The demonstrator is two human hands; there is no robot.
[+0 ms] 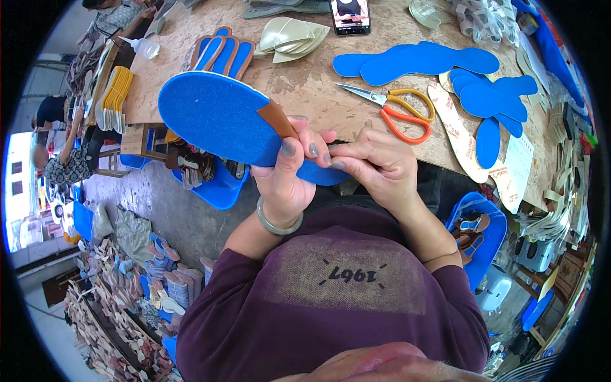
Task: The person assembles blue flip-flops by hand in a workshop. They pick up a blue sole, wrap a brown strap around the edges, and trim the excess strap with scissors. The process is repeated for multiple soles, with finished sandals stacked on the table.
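I see a blue insole point(219, 118) held up in front of my chest, above the near edge of the table point(305, 89), its broad end pointing toward 10 o'clock. A brown strap point(278, 120) lies across its narrower part. My left hand point(286, 175) is closed around the insole from below, the thumb pressed on its top face beside the strap, the fingers curled over the strap's end. My right hand point(375, 165) meets it at 3 o'clock, fingertips pinched shut on the insole's heel end; that end is mostly hidden behind both hands, so I cannot tell how the strap finishes there. A pale bangle point(278, 224) sits on my left wrist.

Outward on the table, at 1 o'clock from the hands, lie orange-handled scissors point(398, 108), blades shut. Beyond them, loose blue insole pieces point(433, 63) overlap, and tan sole boards point(458, 134) run off toward 3 o'clock. At 12 o'clock sit cream curved pieces point(293, 37) and a phone point(350, 16), cut off by the picture's rim. At 11 o'clock is a stack of blue and brown soles point(223, 54), partly behind the held insole. Below the table, blue trays point(219, 191) hold sandals, and at 9 o'clock other people sit, too small to make out
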